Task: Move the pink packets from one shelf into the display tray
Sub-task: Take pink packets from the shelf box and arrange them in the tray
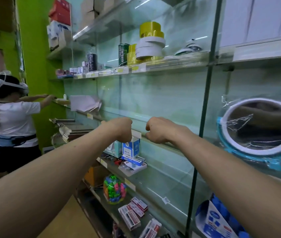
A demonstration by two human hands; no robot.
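My left hand and my right hand are stretched out side by side over the front edge of a bare glass shelf. Both wrists bend down and the fingers curl under. I see nothing held in either hand, and the fingertips are hidden. Several small red-and-white packets lie on a lower shelf below my arms. I cannot make out a display tray in this view.
Blue and white boxes sit just under my left hand. A jar of coloured clips stands lower down. Tape rolls are stacked on the upper shelf. A wrapped round mirror leans at right. Another person works at left.
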